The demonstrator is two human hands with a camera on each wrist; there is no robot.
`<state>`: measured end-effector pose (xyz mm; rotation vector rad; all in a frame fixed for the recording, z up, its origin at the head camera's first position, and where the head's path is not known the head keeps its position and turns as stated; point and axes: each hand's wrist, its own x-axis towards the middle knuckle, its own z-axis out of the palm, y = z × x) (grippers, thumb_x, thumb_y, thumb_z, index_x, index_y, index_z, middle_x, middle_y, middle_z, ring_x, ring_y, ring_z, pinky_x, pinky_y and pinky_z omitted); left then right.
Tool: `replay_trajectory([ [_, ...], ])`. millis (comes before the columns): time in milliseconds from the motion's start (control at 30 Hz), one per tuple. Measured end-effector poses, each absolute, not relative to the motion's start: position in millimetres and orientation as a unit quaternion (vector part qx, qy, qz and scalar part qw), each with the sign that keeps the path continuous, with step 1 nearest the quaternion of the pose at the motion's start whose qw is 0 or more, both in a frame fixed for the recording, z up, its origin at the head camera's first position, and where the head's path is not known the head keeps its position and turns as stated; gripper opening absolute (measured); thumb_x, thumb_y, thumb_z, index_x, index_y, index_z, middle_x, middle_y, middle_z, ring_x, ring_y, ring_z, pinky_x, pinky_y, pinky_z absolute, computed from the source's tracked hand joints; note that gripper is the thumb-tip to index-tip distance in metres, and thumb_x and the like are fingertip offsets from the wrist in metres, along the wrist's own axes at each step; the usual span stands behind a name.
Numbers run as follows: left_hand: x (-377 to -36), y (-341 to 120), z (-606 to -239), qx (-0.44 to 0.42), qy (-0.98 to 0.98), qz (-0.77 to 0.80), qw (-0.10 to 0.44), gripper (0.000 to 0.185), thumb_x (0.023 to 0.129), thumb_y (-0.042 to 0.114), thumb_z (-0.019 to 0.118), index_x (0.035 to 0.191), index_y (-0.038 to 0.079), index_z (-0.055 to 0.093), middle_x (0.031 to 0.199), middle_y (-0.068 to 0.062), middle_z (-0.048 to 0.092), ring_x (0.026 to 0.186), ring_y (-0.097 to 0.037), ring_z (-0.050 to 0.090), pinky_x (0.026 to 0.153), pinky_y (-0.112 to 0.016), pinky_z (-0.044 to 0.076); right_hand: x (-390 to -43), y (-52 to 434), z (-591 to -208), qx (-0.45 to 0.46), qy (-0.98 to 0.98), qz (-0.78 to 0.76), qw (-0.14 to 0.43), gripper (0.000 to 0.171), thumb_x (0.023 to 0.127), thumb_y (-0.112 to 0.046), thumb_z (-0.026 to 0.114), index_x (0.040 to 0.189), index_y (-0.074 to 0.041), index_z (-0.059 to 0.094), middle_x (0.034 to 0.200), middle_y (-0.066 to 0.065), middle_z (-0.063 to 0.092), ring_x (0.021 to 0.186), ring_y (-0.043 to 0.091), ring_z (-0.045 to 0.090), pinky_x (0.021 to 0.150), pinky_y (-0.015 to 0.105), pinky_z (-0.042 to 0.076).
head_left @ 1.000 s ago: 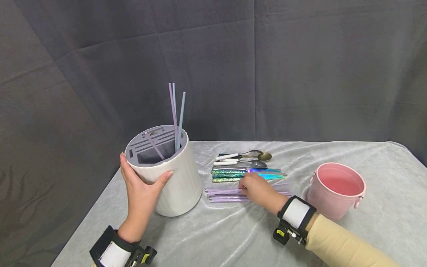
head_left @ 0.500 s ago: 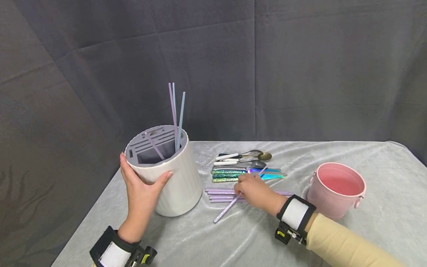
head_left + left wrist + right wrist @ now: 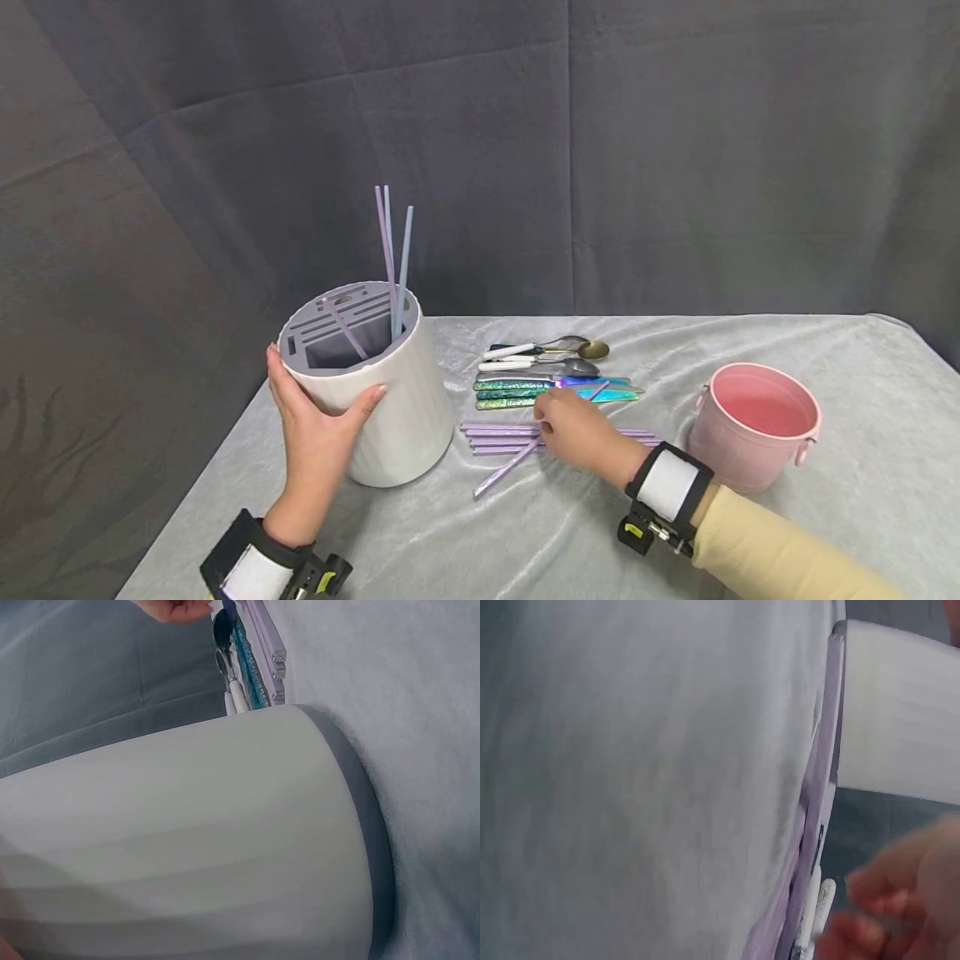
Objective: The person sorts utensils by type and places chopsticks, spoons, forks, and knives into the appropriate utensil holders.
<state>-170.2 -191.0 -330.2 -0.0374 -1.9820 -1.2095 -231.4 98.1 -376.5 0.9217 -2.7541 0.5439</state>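
At left, my left hand (image 3: 318, 433) holds the upper side of a white round utensil holder (image 3: 401, 417), its thumb across the front and its fingers along the left side. Purple and blue chopsticks (image 3: 402, 267) stand in the holder's grey slotted top. My right hand (image 3: 581, 433) hovers over a purple chopstick (image 3: 498, 477) lying diagonally across a row of purple chopsticks (image 3: 487, 432). Its fingers are bent, with a gap to the thumb and nothing visible between them. In the right wrist view the right hand (image 3: 907, 900) is blurred, beside the chopsticks.
Behind the chopsticks lie several shiny green-blue knives (image 3: 506, 403) and several spoons (image 3: 592, 350), some with white handles. A pink bucket (image 3: 742, 458) stands at right. Pale grey cloth (image 3: 450, 542) covers the table, and a dark curtain (image 3: 675, 167) hangs behind.
My right hand picked a purple chopstick out of the row and turned it diagonal; it now lies across the others, out of the fingers. My left hand keeps its hold on the utensil holder.
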Motion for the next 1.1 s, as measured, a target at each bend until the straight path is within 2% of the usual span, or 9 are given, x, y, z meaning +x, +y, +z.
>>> replay_trajectory([
  [167, -169.9, -191.4, -329.5, -0.017, -0.781, -0.477, 0.403, 0.119, 0.071, 0.026, 0.088, 0.153, 0.000, 0.006, 0.156, -0.019, 0.013, 0.142, -0.029, 0.016, 0.114, -0.048, 0.016, -228.4, 92.9, -376.5, 0.192, -0.966, 0.168, 0.053, 0.040, 0.092, -0.016, 0.063, 0.057, -0.011, 0.044, 0.058, 0.002, 0.046, 0.054, 0.017, 0.044, 0.051, 0.037, 0.043],
  [400, -170.2, -190.7, -329.2, -0.014, -0.784, -0.477, 0.397, 0.119, 0.071, 0.027, 0.087, 0.152, -0.001, 0.005, 0.156, -0.021, 0.012, 0.142, -0.029, 0.015, 0.114, -0.049, 0.015, -230.1, 88.7, -383.9, 0.120, -0.985, 0.126, -0.009, 0.051, 0.096, -0.038, 0.057, 0.054, -0.013, 0.045, 0.056, 0.003, 0.047, 0.054, 0.019, 0.049, 0.047, 0.034, 0.041],
  [600, -170.7, -190.6, -329.3, -0.016, -0.783, -0.478, 0.396, 0.120, 0.071, 0.030, 0.087, 0.153, -0.001, 0.005, 0.157, -0.020, 0.012, 0.143, -0.029, 0.014, 0.114, -0.049, 0.014, -230.8, 86.1, -381.6, 0.084, -0.987, 0.135, -0.027, 0.048, 0.094, -0.038, 0.058, 0.055, -0.014, 0.045, 0.058, 0.005, 0.048, 0.056, 0.019, 0.049, 0.045, 0.033, 0.039],
  [767, -170.6, -190.9, -329.6, -0.017, -0.783, -0.479, 0.397, 0.118, 0.071, 0.021, 0.087, 0.153, 0.000, 0.005, 0.156, -0.020, 0.013, 0.142, -0.029, 0.015, 0.114, -0.049, 0.015, -232.6, 87.1, -377.8, 0.074, -0.983, 0.162, -0.046, 0.040, 0.090, -0.028, 0.059, 0.056, -0.015, 0.045, 0.059, 0.004, 0.048, 0.056, 0.019, 0.049, 0.046, 0.033, 0.038],
  [867, -170.4, -191.0, -329.8, -0.015, -0.784, -0.479, 0.395, 0.118, 0.070, 0.018, 0.087, 0.153, 0.000, 0.005, 0.156, -0.020, 0.013, 0.142, -0.029, 0.015, 0.114, -0.048, 0.015, -233.0, 88.7, -376.3, 0.075, -0.980, 0.176, -0.058, 0.037, 0.088, -0.024, 0.061, 0.056, -0.015, 0.043, 0.058, 0.002, 0.043, 0.054, 0.017, 0.044, 0.046, 0.031, 0.034],
  [967, -170.0, -191.0, -330.1, -0.016, -0.784, -0.479, 0.395, 0.119, 0.071, 0.021, 0.088, 0.153, -0.001, 0.005, 0.156, -0.020, 0.012, 0.142, -0.029, 0.015, 0.115, -0.048, 0.014, -232.2, 90.7, -374.9, 0.079, -0.976, 0.194, -0.065, 0.038, 0.087, -0.023, 0.063, 0.057, -0.015, 0.041, 0.058, 0.000, 0.039, 0.053, 0.016, 0.039, 0.046, 0.028, 0.029],
  [1100, -170.1, -190.9, -330.8, -0.019, -0.782, -0.479, 0.397, 0.120, 0.071, 0.028, 0.088, 0.152, -0.002, 0.005, 0.156, -0.021, 0.012, 0.142, -0.029, 0.015, 0.115, -0.047, 0.014, -232.0, 92.4, -375.2, 0.071, -0.971, 0.214, -0.073, 0.042, 0.090, -0.030, 0.065, 0.058, -0.014, 0.042, 0.059, 0.000, 0.038, 0.052, 0.015, 0.037, 0.045, 0.027, 0.027],
])
